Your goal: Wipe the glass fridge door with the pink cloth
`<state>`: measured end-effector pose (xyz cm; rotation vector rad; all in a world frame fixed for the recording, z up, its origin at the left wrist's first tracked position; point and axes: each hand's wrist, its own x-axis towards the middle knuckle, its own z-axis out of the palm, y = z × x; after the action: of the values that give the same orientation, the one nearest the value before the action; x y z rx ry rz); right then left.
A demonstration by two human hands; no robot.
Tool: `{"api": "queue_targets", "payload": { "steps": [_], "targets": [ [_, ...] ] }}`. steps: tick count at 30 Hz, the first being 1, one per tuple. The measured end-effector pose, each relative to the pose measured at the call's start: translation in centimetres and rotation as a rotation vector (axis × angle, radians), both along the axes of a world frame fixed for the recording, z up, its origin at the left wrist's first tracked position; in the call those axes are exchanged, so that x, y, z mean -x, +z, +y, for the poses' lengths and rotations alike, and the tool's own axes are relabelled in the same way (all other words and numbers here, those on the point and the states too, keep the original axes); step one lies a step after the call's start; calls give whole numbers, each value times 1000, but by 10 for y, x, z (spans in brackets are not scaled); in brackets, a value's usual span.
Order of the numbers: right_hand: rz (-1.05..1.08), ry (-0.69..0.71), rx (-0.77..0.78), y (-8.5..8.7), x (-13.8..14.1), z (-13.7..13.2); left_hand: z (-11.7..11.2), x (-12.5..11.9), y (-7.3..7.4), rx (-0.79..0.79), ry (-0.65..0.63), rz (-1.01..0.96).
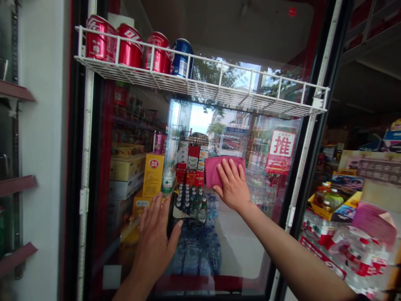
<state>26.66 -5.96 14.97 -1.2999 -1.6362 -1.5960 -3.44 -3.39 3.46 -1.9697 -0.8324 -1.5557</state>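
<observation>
A pink cloth (213,172) lies flat against the glass door (238,246) of an upright drinks cooler. My right hand (233,187) presses the cloth onto the pane, its fingers stretched over the cloth's right part. Lower and to the left, my left hand (156,236) is open with nothing in it, fingers up and thumb apart. It is close to the glass; whether it touches I cannot tell. Bottles and boxes show in the pane, some of them reflections.
A white wire rack (250,94) crosses the door's upper part, holding red cans (130,47) and a blue can (181,58). A red and white sticker (281,150) is on the right of the glass. Packs of bottles (354,251) stand at the right, cooler shelves (19,184) at the left.
</observation>
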Motion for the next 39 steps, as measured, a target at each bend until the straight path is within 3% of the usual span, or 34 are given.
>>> {"api": "queue_targets", "payload": {
  "steps": [9,16,19,27,31,35,39],
  "targets": [
    [94,-24,-70,29,51,26,12,7,-8,43,8,-11],
    [80,10,-42,52,92,43,25,19,5,55,52,-9],
    [68,42,-11,49,111,48,29,26,13,62,67,-17],
    [-116,172,124,16,149,67,37,47,29,52,158,34],
    [-193,182,145,15,135,62,39,53,46,28,184,34],
    [-222,157,120,11,94,44,33,52,57,14,174,23],
    [-157,97,61,13,50,23,31,50,58,19,153,39]
  ]
}}
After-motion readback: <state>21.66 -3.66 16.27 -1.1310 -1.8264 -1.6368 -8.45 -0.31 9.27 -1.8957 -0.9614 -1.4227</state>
